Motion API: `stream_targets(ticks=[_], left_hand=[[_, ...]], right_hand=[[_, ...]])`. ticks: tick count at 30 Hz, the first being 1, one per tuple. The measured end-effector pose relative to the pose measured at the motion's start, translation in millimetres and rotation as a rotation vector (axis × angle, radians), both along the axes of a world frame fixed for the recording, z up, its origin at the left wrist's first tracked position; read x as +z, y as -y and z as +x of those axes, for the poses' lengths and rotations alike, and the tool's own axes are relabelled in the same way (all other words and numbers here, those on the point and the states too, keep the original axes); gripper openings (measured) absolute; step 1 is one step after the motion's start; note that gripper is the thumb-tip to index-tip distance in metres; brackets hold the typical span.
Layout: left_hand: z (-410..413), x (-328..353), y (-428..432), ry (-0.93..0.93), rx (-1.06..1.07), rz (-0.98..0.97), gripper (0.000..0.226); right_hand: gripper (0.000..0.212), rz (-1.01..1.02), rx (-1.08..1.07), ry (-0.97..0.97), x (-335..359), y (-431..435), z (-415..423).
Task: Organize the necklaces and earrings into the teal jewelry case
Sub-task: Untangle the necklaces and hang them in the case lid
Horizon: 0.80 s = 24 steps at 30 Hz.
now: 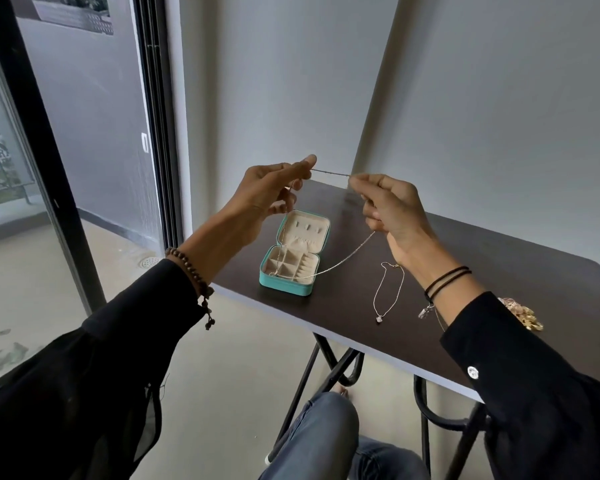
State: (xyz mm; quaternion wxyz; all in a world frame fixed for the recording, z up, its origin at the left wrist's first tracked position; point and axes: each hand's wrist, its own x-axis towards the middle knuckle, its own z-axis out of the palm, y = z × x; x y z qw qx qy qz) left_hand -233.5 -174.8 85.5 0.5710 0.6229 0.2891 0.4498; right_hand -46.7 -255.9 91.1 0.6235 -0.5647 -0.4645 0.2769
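Left hand [267, 192] pinches the silver necklace [329, 173] directly above the open teal jewelry case [281, 289]. Right hand [395, 209] pinches the same chain just beside, and we judge the short span is held taut so the slack loop drops untangled to the case. Pendant necklace [379, 318] lies below the right wrist; we read no brand or writing.

My dark desk [499, 278] stands on black metal legs [425, 448] against a grey wall [499, 98], beside a glass door [94, 116].
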Motion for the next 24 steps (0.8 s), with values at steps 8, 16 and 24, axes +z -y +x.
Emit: stream_targets(ticks=[8,16,24], left_hand=[[15,16,10,0.042,-0.06,0.008,0.028],[35,32,25,0.086,-0.111,0.028,0.025],[47,51,33,0.109,-0.135,0.057,0.024]], right_hand=[[0.025,0.111,0.012,-0.073,10,18,16],[0.019,0.214,-0.026,-0.158,25,33,25],[0.017,0.251,-0.04,-0.159,36,40,26]])
